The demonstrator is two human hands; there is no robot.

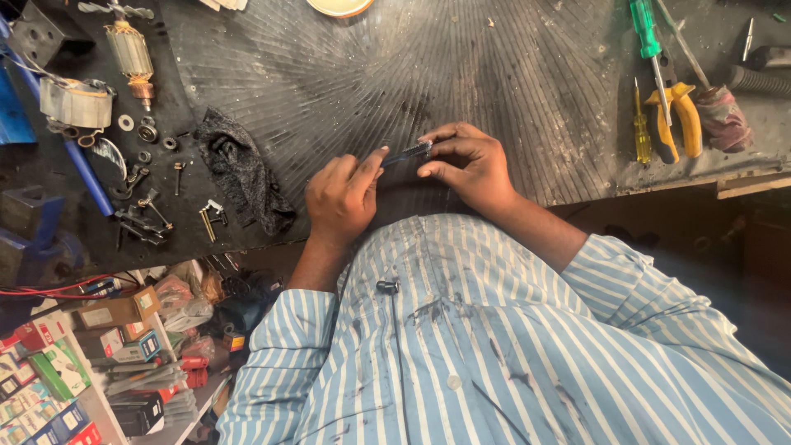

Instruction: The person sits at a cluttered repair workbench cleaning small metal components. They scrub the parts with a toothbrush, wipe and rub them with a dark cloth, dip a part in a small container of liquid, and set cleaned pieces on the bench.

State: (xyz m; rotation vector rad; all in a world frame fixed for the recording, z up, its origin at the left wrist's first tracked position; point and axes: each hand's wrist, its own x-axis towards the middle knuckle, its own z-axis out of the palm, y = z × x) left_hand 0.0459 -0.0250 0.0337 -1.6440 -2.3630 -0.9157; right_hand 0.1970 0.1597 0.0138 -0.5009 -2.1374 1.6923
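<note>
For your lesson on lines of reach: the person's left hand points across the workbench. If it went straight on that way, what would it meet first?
The left hand points up and right along the thin dark tool it holds; it would probably first meet the right hand at the tool's other end.

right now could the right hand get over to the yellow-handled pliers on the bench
Probably yes. The right hand would first have to let go of the thin dark metal strip it pinches with the left hand. The ribbed bench top between it and the yellow-handled pliers lies bare.
</note>
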